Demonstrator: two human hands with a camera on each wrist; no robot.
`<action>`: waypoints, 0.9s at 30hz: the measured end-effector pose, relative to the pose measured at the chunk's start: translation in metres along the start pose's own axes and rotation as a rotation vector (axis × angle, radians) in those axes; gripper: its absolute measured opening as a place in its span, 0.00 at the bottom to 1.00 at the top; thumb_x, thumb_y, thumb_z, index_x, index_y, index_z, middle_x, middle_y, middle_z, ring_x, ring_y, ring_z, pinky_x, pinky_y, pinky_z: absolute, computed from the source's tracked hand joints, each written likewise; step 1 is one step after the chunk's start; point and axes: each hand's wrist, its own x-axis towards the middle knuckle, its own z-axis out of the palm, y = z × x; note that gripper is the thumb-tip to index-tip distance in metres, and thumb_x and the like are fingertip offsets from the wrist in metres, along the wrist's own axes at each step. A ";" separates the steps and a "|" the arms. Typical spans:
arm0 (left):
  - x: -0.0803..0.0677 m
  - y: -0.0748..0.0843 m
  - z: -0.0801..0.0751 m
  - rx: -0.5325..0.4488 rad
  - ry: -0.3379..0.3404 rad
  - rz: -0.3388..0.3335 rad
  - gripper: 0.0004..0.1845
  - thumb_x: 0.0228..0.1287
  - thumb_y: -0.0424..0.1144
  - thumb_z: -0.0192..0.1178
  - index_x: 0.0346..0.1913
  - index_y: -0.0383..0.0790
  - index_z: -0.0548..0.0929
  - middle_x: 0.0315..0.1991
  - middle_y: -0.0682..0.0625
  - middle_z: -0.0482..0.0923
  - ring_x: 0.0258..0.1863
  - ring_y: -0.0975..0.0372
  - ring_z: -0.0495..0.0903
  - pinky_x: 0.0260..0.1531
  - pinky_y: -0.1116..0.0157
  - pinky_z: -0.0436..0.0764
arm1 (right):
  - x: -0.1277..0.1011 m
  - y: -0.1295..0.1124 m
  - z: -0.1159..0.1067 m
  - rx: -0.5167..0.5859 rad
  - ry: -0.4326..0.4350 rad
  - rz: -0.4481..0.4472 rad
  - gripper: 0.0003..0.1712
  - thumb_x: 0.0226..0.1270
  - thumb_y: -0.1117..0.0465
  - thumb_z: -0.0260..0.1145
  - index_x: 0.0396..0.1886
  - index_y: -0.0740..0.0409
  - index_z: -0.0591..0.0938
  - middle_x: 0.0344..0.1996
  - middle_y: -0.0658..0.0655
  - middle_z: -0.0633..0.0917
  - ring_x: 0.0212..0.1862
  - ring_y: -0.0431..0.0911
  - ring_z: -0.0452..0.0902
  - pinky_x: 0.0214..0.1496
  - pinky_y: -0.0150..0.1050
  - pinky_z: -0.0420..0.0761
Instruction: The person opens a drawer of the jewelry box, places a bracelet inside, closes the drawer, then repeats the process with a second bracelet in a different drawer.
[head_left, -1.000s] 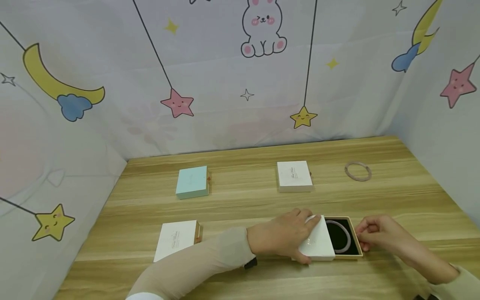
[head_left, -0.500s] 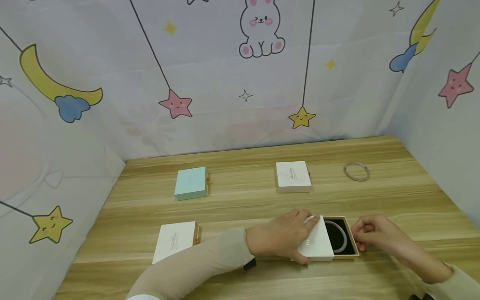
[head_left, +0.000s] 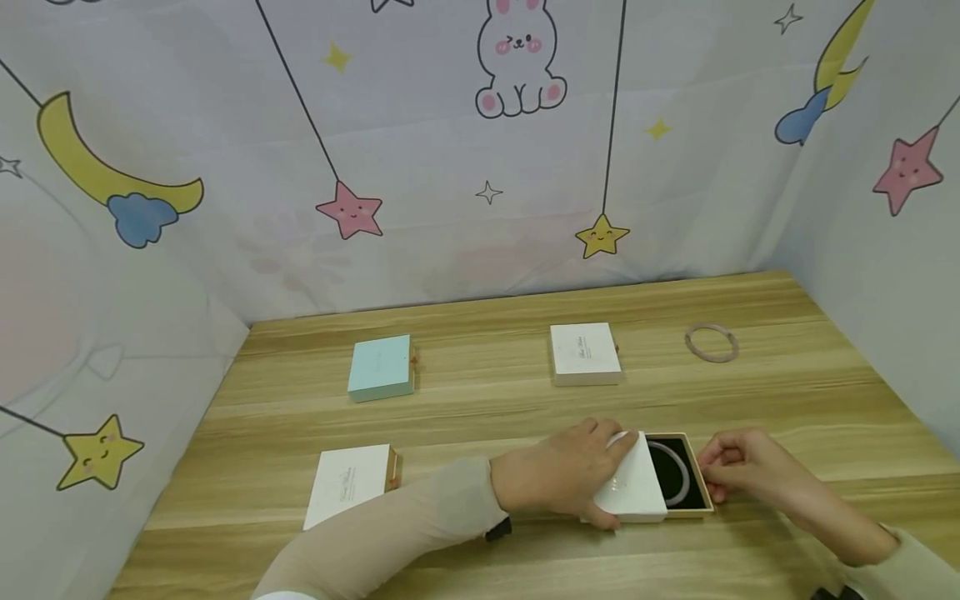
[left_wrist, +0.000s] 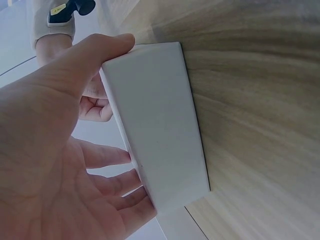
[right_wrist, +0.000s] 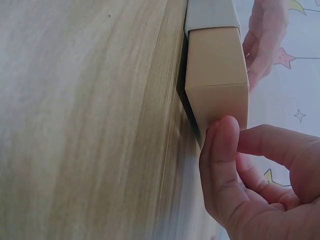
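A white box sleeve (head_left: 636, 487) lies on the wooden table (head_left: 487, 412) near the front. My left hand (head_left: 570, 475) grips the sleeve from the left, thumb on one side and fingers on the other, as the left wrist view shows (left_wrist: 160, 135). A tan drawer (head_left: 693, 483) with black lining sticks out of the sleeve's right end. A pale pink bangle (head_left: 678, 477) lies in it, partly hidden under the sleeve. My right hand (head_left: 723, 467) pinches the drawer's outer end (right_wrist: 217, 65) with thumb and curled forefinger.
A mint box (head_left: 381, 367) and a closed white box (head_left: 586, 353) sit farther back. Another white box (head_left: 350, 482) lies at the front left. A loose pale bangle (head_left: 712, 342) rests at the back right. Printed cloth walls close in three sides.
The tan drawer has slid left, deeper into the white sleeve, and my right hand has moved left with it. My left hand keeps its hold in place.
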 end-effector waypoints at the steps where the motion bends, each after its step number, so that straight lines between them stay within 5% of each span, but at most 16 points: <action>1: 0.000 0.000 0.000 -0.002 0.001 0.000 0.57 0.55 0.71 0.63 0.76 0.34 0.60 0.67 0.44 0.66 0.61 0.59 0.70 0.62 0.69 0.67 | 0.000 0.000 0.000 0.001 -0.001 0.001 0.06 0.67 0.77 0.58 0.35 0.82 0.77 0.23 0.56 0.83 0.24 0.41 0.79 0.29 0.37 0.82; 27: -0.001 0.000 0.000 0.034 0.016 0.015 0.57 0.56 0.71 0.62 0.76 0.32 0.59 0.66 0.43 0.67 0.60 0.59 0.71 0.63 0.69 0.66 | 0.005 -0.006 0.008 -0.001 -0.004 0.001 0.06 0.69 0.75 0.60 0.35 0.79 0.79 0.23 0.55 0.82 0.24 0.41 0.79 0.29 0.37 0.82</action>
